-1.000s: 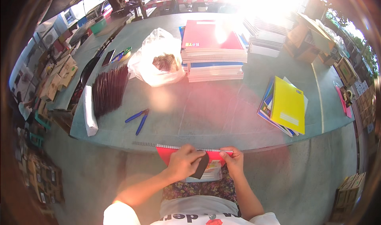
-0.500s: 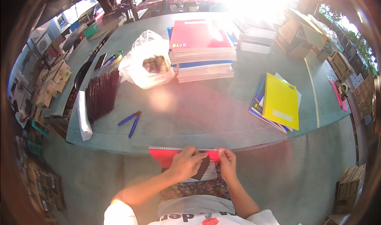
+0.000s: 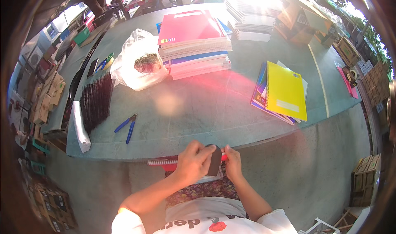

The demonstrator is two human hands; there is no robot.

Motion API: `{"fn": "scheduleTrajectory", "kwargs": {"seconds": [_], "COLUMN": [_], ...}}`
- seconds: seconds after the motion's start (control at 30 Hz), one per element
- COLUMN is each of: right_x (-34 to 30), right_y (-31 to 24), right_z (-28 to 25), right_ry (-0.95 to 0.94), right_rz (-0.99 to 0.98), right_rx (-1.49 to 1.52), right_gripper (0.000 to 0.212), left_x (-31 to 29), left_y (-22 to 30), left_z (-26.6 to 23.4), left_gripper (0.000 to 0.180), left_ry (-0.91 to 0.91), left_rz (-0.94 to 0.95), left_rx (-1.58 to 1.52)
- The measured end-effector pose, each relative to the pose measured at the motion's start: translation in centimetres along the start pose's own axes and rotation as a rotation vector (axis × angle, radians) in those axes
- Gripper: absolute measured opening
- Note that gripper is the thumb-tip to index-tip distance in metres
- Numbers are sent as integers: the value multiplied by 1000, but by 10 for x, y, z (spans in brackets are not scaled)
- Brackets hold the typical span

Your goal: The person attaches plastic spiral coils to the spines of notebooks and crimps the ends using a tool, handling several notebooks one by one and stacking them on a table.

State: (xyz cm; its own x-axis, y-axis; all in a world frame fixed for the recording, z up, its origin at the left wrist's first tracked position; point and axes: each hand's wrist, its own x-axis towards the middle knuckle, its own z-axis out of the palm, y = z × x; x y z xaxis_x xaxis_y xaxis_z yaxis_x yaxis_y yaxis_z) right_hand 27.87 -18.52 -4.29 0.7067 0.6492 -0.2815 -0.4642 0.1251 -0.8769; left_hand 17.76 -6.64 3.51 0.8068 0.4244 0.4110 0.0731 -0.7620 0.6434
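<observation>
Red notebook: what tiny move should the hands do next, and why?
Maybe the right hand should hold the red notebook steady: it pinches the notebook's right end, and the left hand holds a dark pad close by.

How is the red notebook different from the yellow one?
The red notebook is held between the left hand and right hand; the yellow notebook lies on a small pile on the table. The red one is largely covered by the hands, while the yellow one's cover is in full view. Both have spiral binding.
</observation>
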Motion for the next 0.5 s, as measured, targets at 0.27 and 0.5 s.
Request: {"fn": "scheduleTrajectory", "kwargs": {"seconds": [0.27, 0.5], "right_x": [-1, 0], "right_y": [-5, -6], "right_z": [5, 6], "right_ry": [-146, -185], "right_rz": [-63, -60], "right_rx": [44, -223], "right_gripper": [48, 35], "left_x": [-20, 36], "left_y": [-4, -23], "left_z": [15, -37], "left_gripper": [29, 23], "left_ry": [-40, 300], "left_rz": [-10, -147], "left_rx": [91, 63]}}
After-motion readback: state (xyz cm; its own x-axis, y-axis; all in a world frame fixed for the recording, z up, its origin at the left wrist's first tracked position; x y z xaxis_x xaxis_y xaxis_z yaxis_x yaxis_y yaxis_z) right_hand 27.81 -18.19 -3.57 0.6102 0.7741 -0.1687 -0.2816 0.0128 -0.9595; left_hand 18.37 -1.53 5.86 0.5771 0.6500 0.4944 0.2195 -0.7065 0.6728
